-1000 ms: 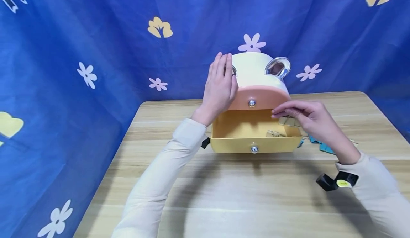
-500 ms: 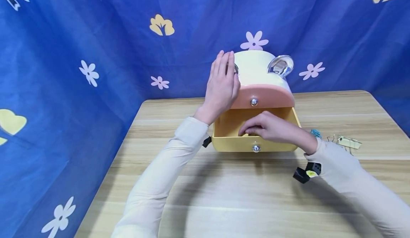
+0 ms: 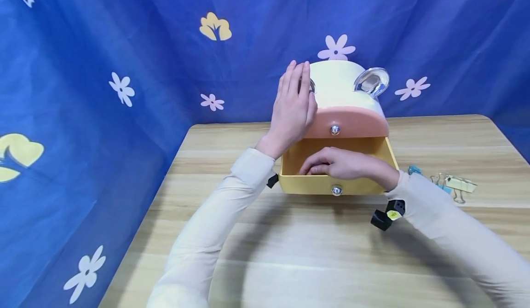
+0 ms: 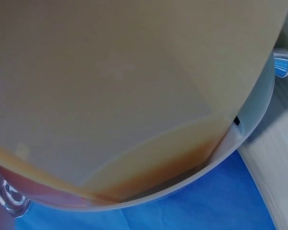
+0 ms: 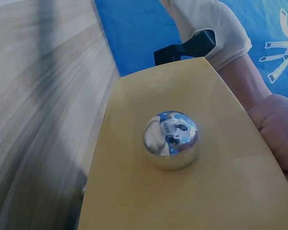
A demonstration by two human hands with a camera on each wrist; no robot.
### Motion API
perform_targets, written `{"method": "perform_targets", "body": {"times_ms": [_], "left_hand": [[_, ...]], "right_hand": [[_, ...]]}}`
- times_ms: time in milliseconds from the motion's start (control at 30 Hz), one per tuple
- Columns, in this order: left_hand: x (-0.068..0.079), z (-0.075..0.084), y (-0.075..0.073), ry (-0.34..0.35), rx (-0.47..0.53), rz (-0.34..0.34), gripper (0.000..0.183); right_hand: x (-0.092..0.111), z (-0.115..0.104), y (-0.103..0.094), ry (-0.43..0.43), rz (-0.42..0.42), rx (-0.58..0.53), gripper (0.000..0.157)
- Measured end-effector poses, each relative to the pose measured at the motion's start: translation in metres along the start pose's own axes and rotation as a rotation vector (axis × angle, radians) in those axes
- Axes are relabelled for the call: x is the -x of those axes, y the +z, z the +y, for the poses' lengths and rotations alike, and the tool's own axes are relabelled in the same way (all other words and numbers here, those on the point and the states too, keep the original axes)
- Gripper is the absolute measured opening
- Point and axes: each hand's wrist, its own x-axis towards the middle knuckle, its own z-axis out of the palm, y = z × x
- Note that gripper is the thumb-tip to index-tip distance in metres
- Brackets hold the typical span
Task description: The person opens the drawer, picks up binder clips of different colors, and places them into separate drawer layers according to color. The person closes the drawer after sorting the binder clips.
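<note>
A small desktop drawer cabinet (image 3: 336, 80) has a white rounded top, silver ears and a pink upper drawer (image 3: 356, 123). Its yellow lower drawer (image 3: 304, 185) is pulled out. My left hand (image 3: 291, 107) rests against the cabinet's left side by one ear, fingers straight. My right hand (image 3: 341, 164) reaches over the drawer front, fingers bent down inside. The front wall hides those fingertips, and I cannot tell whether they hold a binder clip. In the right wrist view the drawer's silver knob (image 5: 172, 139) fills the middle, with my left sleeve (image 5: 206, 28) behind.
On the wooden table (image 3: 290, 262), right of the drawer, lie a pale yellow binder clip (image 3: 461, 183) and a blue binder clip (image 3: 414, 170), partly behind my right sleeve (image 3: 447, 220). A blue flowered curtain (image 3: 157, 45) hangs behind the table and to the left.
My right hand, earlier pinching a pale yellow binder clip at the drawer's right side, has moved left and down into the drawer. My left hand has stayed on the cabinet. The view has shifted slightly.
</note>
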Motion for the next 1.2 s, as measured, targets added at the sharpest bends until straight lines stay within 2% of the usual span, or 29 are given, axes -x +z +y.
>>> {"method": "perform_targets", "body": {"times_ms": [200,367,567,733,800,867,967,1033,1200], "left_hand": [[-0.002,0.001,0.000,-0.002,-0.016,-0.010,0.055],[-0.001,-0.001,0.002,0.009,-0.024,-0.015,0.054],[0.001,-0.006,0.002,0.008,-0.018,0.015,0.053],[0.000,-0.006,0.003,0.024,-0.005,0.013,0.054],[0.000,-0.005,0.004,0.023,-0.002,0.013,0.054],[-0.001,-0.005,0.003,0.020,0.000,0.012,0.054],[-0.001,-0.004,0.003,0.017,0.004,0.010,0.054],[-0.001,-0.004,0.002,0.019,0.006,0.010,0.054],[-0.002,-0.003,0.002,0.023,0.011,0.014,0.054]], "right_hand": [[0.008,0.001,-0.002,0.034,0.057,0.021,0.025],[0.035,0.005,-0.006,0.061,0.175,0.001,0.024],[0.092,0.009,-0.020,0.126,0.348,-0.015,0.024],[0.155,0.021,-0.028,0.180,0.583,-0.014,0.024],[0.178,0.030,-0.029,0.232,0.676,0.015,0.024],[0.198,0.042,-0.029,0.329,0.740,0.068,0.023],[0.223,0.062,-0.026,0.506,0.776,0.155,0.024],[0.238,0.076,-0.022,0.582,0.774,0.196,0.027],[0.260,0.104,-0.008,0.641,0.793,0.246,0.028]]}}
